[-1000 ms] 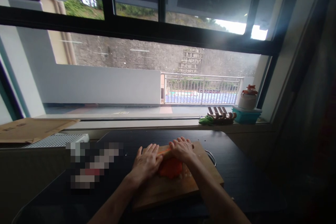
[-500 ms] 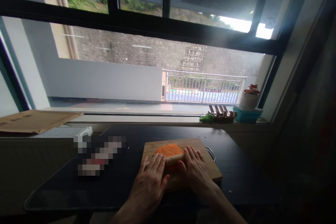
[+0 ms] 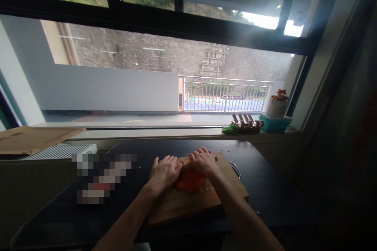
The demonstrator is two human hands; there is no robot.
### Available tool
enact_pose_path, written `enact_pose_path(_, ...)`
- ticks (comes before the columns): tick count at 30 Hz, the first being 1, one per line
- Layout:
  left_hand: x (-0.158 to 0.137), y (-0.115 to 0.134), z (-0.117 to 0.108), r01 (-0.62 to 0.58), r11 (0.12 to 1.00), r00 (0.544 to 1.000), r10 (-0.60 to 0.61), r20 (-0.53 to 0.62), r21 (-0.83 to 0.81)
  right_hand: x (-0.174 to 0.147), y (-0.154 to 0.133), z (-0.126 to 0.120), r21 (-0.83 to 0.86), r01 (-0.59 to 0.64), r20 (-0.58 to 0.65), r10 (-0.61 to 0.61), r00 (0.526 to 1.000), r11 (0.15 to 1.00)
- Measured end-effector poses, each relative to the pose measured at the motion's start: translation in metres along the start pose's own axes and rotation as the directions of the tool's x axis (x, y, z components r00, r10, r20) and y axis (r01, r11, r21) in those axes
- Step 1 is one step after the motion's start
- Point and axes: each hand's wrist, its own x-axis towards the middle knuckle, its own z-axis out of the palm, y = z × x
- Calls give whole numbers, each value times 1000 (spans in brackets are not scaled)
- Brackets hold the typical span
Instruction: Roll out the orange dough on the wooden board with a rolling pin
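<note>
A flattened sheet of orange dough (image 3: pixel 190 181) lies on a wooden cutting board (image 3: pixel 184 206). Across its far part rests a short wooden rolling pin (image 3: pixel 185 166), mostly covered by my hands. Curled over the pin's left end are the fingers of my left hand (image 3: pixel 165 170). My right hand (image 3: pixel 204 162) bends its fingers over the right end, where a bit of wood sticks out. Near my right forearm, pale smears or crumbs show on the board.
A metal handle (image 3: pixel 235 169) juts from the board's right side onto the dark table (image 3: pixel 250 180). A blurred-out item (image 3: pixel 106 180) lies at left. On the windowsill stand a brown rack (image 3: pixel 249 124), green item (image 3: pixel 230 129) and teal box (image 3: pixel 274 122). Cardboard (image 3: pixel 35 139) lies far left.
Both hands have pushed the rolling pin away from me, toward the board's far edge. More of the dough's near side now shows. My fingers, flatter before, are more bent.
</note>
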Motion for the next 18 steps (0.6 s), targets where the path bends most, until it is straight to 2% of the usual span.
enact_pose_path(3,-34,9,-3,-52,998,998,52,-42,-20,-42,7,12,35,23,-110,-19,994,999)
enact_pose_path(6,-62,14,-3,-161,986,983,156,-96,-49,-82,18,27,58,46,-196,-34,980,997)
enact_pose_path(9,-70,15,-2,-223,974,968,216,-129,-48,-101,26,34,51,89,-225,-76,971,995)
enact_pose_path(13,-41,15,-3,-113,993,992,114,-53,17,-83,24,25,41,57,-187,-48,981,998)
enact_pose_path(18,31,3,-2,-9,1000,998,7,59,29,-25,16,-2,-16,7,-59,-8,998,1000)
